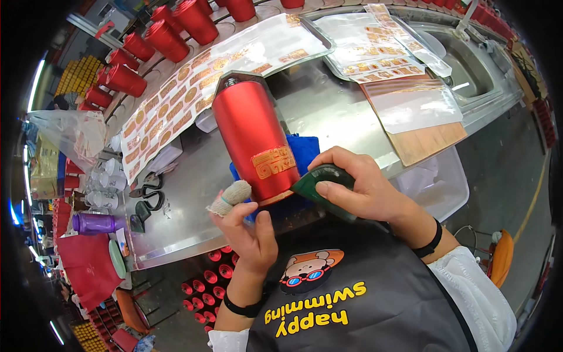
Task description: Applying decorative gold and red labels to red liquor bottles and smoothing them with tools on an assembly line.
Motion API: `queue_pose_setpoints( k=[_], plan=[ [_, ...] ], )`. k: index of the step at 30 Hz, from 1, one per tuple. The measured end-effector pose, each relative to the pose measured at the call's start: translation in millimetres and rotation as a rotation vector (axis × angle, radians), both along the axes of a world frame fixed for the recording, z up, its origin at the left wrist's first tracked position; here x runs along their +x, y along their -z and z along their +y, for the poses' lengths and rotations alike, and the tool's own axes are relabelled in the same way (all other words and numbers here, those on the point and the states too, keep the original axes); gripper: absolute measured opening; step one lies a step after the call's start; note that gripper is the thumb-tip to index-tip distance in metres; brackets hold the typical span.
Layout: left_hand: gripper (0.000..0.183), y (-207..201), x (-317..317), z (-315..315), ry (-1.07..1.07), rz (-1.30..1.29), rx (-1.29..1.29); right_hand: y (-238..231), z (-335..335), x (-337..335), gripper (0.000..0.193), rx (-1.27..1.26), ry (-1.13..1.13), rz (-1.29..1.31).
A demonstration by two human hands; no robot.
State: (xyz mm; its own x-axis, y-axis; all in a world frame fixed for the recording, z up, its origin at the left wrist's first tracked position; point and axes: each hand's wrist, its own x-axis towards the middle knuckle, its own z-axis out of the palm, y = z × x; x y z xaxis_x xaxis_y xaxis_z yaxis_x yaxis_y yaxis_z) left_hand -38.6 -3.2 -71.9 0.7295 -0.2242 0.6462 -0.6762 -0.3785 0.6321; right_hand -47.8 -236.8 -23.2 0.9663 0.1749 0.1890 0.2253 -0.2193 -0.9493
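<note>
A glossy red metal canister lies with its near end toward me on a blue cloth. A gold patterned decal sits on its side close to that end. My right hand grips a dark green scraper, its pointed edge beside the canister's near end. At the left of the same end is my left hand, fingers apart and holding nothing. One of its fingers wears a pale cloth wrap with a thin band round it, close against the canister.
Sheets of gold decals lie along the far left of the metal table; more decal sheets rest in trays near a sink. Several red canisters stand behind. Scissors and a purple jar are at left.
</note>
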Motion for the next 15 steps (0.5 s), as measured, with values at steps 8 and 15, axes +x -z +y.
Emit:
queue_pose_setpoints(
  k=[8,15],
  plan=[
    [0.022,-11.2,-7.0,2.3,-0.196,-0.353,0.418,3.0,-3.1,2.6,0.025,0.018,-0.013,0.011],
    [0.027,-15.0,-7.7,1.4,-0.187,-0.451,0.497,7.8,-6.7,6.7,0.026,0.014,-0.030,-0.019]
  ],
)
